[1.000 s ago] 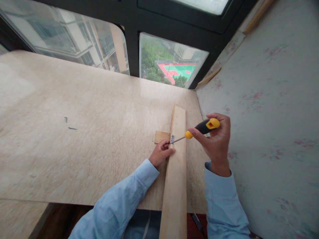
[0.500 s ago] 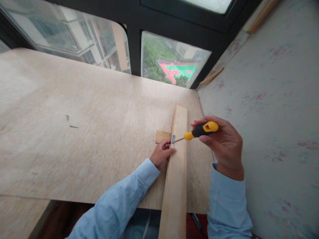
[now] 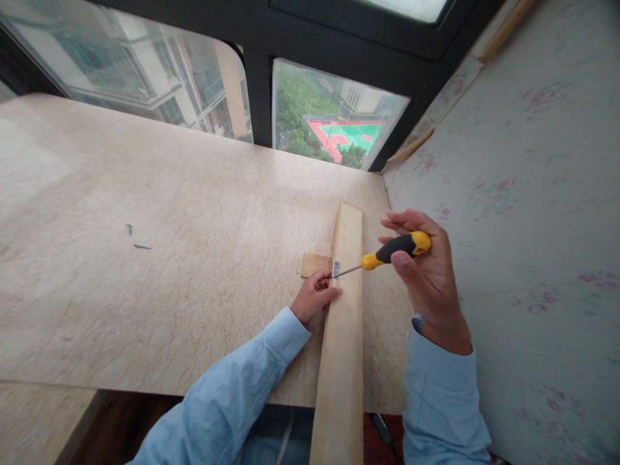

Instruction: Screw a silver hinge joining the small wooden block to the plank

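Well, from afar, my right hand grips the screwdriver, its tip at the metal hinge on the long board. My left hand touches the board; I cannot tell if its fingers hold the hinge. 2 screws lie on the counter.

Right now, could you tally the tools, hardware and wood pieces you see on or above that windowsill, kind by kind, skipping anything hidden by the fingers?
Screwdriver: 1
Metal hinge: 1
Long wooden board: 1
Small wooden piece: 1
Loose screws: 2
Total: 6
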`<state>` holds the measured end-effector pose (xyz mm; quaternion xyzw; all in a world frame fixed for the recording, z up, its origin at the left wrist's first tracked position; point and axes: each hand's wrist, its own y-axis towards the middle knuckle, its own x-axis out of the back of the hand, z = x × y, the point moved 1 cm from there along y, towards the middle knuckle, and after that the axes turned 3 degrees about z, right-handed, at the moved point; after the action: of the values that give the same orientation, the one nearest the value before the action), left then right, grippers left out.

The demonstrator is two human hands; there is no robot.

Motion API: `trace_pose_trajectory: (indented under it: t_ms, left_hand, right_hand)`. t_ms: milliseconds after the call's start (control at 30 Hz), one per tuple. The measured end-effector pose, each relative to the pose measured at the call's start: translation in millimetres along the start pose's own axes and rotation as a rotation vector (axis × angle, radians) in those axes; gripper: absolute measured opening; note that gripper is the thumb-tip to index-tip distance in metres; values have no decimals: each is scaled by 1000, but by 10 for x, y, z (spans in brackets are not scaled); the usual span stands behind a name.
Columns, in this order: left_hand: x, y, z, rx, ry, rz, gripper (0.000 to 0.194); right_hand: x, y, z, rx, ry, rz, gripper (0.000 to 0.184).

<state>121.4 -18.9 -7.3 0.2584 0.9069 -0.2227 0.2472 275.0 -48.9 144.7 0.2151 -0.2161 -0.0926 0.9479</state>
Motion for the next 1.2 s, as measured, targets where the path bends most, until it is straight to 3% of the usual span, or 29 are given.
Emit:
trace_pose_trajectory:
  t_ms: [100, 167, 267, 433, 500, 567, 733, 833, 933, 1100, 1200]
  left_hand:
    - [0, 0, -2, 3, -5, -12, 41]
    - [-2, -1, -5, 10, -17, -11, 42]
    - [-6, -4, -6, 10, -23, -6, 42]
    - [-13, -6, -4, -15, -7, 0, 42]
    - [-13, -4, -5, -17, 1, 1, 41]
    - [-13, -1, -6, -13, 1, 3, 41]
    - [-7, 4, 2, -5, -21, -8, 42]
    - [-5, 3, 10, -4, -26, -9, 42]
    - [-6, 0, 13, 4, -36, -10, 42]
    - [-12, -1, 6, 5, -22, -6, 40]
    - [-18, -3, 5, 7, -13, -5, 40]
  right_hand:
    - [-15, -31, 122, -43, 111, 129, 55]
    - [-4, -54, 165, -43, 117, 135, 53]
    - [33, -68, 157, -13, 7, 68, 49]
    - [95, -28, 65, 86, -423, -166, 53]
    - [89, -12, 35, 95, -472, -187, 57]
    - [66, -9, 31, 89, -405, -146, 60]
    - [15, -56, 164, 5, -3, 82, 56]
    - [34, -82, 224, -36, 75, 131, 51]
    - [68, -71, 179, -7, -40, 52, 52]
    - [99, -16, 25, 93, -528, -262, 41]
    - [79, 8, -33, 71, -559, -273, 39]
